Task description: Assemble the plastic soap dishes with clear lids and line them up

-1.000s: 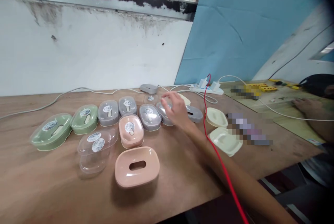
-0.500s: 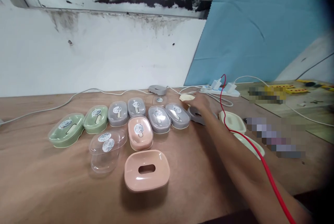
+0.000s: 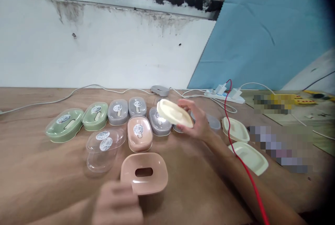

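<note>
The right hand (image 3: 200, 123) gripped a cream tray (image 3: 174, 113) raised above the grey boxes (image 3: 117, 111), its long axis slanting down to the right. The left hand (image 3: 117, 204), blurred and its grip unclear, lay at the pink tray's (image 3: 145, 172) near edge, far nearer it.

The left hand (image 3: 117, 204) is a motion blur cut by the bottom edge, and it covers the pink tray's (image 3: 154, 171) near corner. The cream tray (image 3: 175, 114) in the right hand (image 3: 199, 124) hides part of a grey box (image 3: 156, 126). Print on the labels (image 3: 102, 135) is too small to read.
</note>
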Demonstrator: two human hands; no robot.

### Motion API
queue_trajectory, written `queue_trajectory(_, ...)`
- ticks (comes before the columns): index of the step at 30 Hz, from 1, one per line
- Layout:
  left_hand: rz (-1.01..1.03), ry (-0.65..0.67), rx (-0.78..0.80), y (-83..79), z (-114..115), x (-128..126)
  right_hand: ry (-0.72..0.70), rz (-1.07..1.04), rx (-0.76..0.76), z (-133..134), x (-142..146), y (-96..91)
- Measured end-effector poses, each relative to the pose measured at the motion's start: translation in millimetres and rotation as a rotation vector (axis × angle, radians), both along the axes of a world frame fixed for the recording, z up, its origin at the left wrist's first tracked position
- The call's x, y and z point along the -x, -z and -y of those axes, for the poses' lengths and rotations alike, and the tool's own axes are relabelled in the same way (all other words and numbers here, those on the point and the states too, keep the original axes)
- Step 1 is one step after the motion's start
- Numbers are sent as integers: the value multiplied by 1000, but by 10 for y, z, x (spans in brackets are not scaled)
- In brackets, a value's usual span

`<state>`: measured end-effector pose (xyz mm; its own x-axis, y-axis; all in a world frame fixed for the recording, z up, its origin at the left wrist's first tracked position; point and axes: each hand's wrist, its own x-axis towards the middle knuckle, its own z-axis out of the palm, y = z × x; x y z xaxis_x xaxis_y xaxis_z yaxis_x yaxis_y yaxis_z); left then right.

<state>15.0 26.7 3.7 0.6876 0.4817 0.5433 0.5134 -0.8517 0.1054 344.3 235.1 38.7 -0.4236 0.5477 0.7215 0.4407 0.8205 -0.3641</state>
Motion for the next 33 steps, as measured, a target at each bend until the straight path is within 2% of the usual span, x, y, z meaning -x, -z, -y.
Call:
queue_trajectory(3, 114, 75, -35, 57, -393, 81, -94, 118, -71, 220, 75, 122)
queue_trajectory(6, 134, 36, 13, 89, -600, 146, -161, 150, -93, 353, 89, 230)
queue_trajectory(10, 93, 6, 113, 105, -609, 123, -184, 133, -24, 416, 53, 303)
queue_trajectory(14, 72, 10, 186, 65, -577, 51, -288, 75, 176, 416, 37, 288)
queue_trajectory(17, 57, -51, 187, 49, -567, 40, -378, 3, 311, 432, 48, 275)
queue_trajectory(22, 75, -175, 157, 48, -570, 77, -375, -59, 360, 470, 66, 267)
queue_trajectory(28, 105, -279, 294, 99, -659, 145, -313, -70, 389, 488, 87, 244)
queue_trajectory(33, 153, -343, 396, 160, -800, 204, -413, -133, 538, 502, 116, 268)
